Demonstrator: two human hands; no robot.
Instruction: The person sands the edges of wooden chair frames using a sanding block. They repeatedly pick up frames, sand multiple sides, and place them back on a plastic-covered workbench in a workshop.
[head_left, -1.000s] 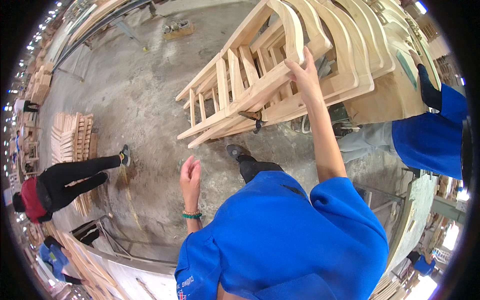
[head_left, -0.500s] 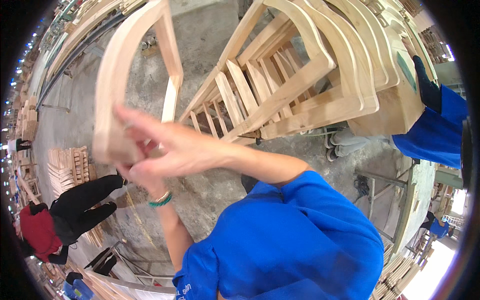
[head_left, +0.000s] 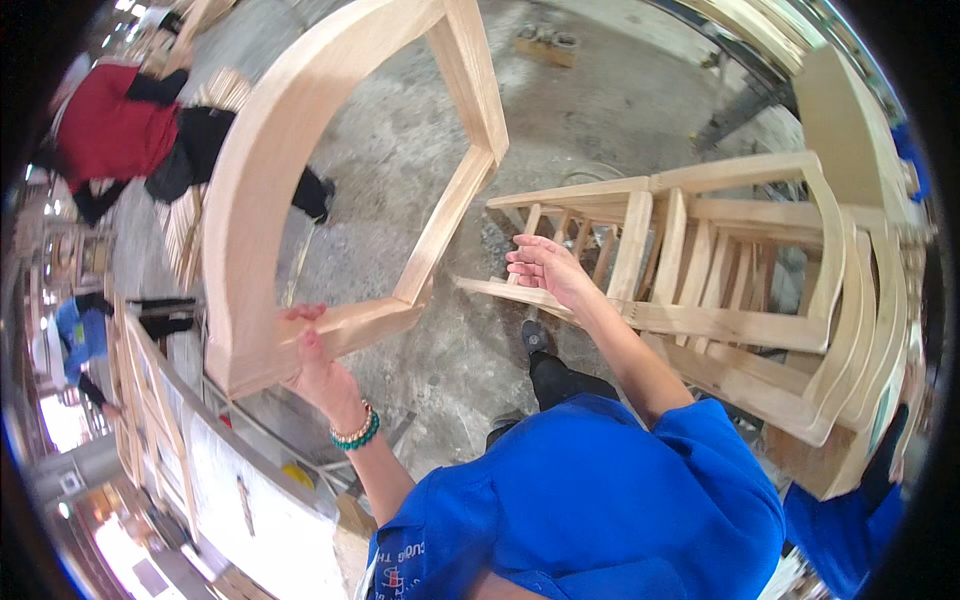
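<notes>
My left hand (head_left: 325, 372) grips a pale wooden frame (head_left: 235, 230) near its lower corner, thumb and fingers about the bottom rail. This frame stands raised at the left, with one broad curved side and narrower straight rails joined at angles around an open middle. My right hand (head_left: 548, 268) is apart from it, held over the floor with loosely bent fingers and nothing in them. Behind and beside that hand, several slatted wooden frames with curved ends (head_left: 740, 320) lean together in a row at the right. Whether the hand touches the nearest one, I cannot tell.
A worktable (head_left: 250, 500) with wooden pieces runs along the lower left. A person in a red top (head_left: 115, 120) is at the upper left. At the lower right shows another person's blue sleeve (head_left: 835, 535). A small wooden box (head_left: 546, 46) lies on the concrete floor.
My right hand has come away from the frame and moved right, while my left hand keeps hold. The view has turned, so the row of slatted frames now appears lower at the right.
</notes>
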